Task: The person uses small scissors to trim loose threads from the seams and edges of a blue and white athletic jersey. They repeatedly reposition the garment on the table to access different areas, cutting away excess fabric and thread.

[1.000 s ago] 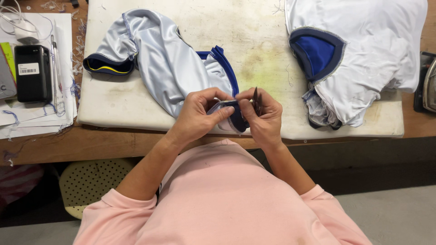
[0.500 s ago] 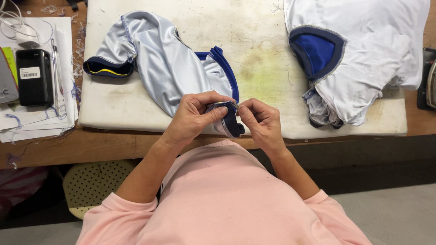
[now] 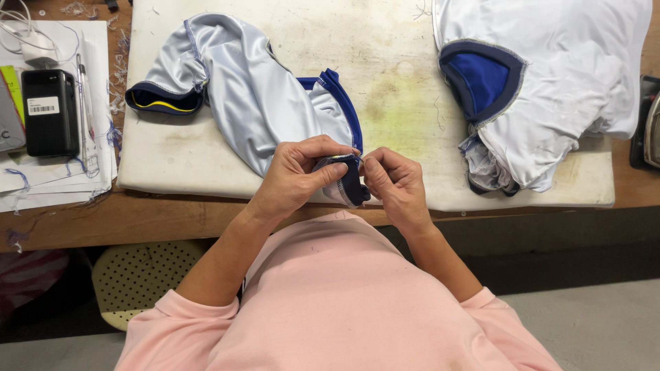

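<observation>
Two hands meet at the near edge of the padded board, just below the centre of the view. The left hand has its fingers curled shut over a dark blue cuff — the thumb presses the hem from below while the fingertips fold over it from above. The right hand closes in from 3 o'clock, thumb and forefinger pinched together at the cuff's edge; whether they hold a tool or only a thread is too small to tell.

The cuff belongs to a pale grey garment that runs from the hands up toward 11 o'clock across the board, a blue-trimmed opening lying just above the hands and a second dark cuff with a yellow stripe at its far end.

At 2 o'clock lies a white garment with a blue collar panel, well apart from the hands. At 9 o'clock, off the board on the wooden table, a black phone rests on sheets of paper. Under the table at 7 o'clock — a perforated stool seat.
</observation>
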